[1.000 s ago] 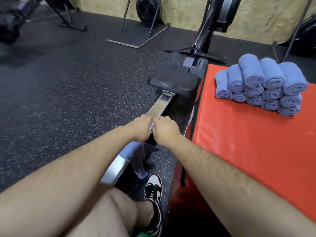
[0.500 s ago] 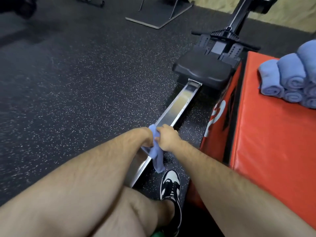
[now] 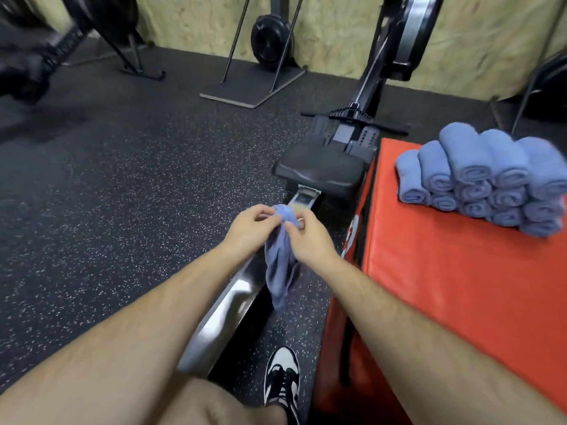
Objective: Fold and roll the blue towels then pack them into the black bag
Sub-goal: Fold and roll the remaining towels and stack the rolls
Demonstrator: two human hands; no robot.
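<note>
A loose blue towel hangs crumpled in the air above the rowing machine's rail. My left hand and my right hand both pinch its top edge, close together, and the cloth droops below them. A stack of several rolled blue towels lies on the red padded box at the right. No black bag is in view.
The rower's black seat and upright frame stand ahead. Speckled black rubber floor spreads to the left, with metal stands near the far wall. My knee and a black-and-white shoe are below.
My hands lifted the towel higher off the rail and it now hangs freer. The view tilted up and right, bringing the whole rolled stack back in.
</note>
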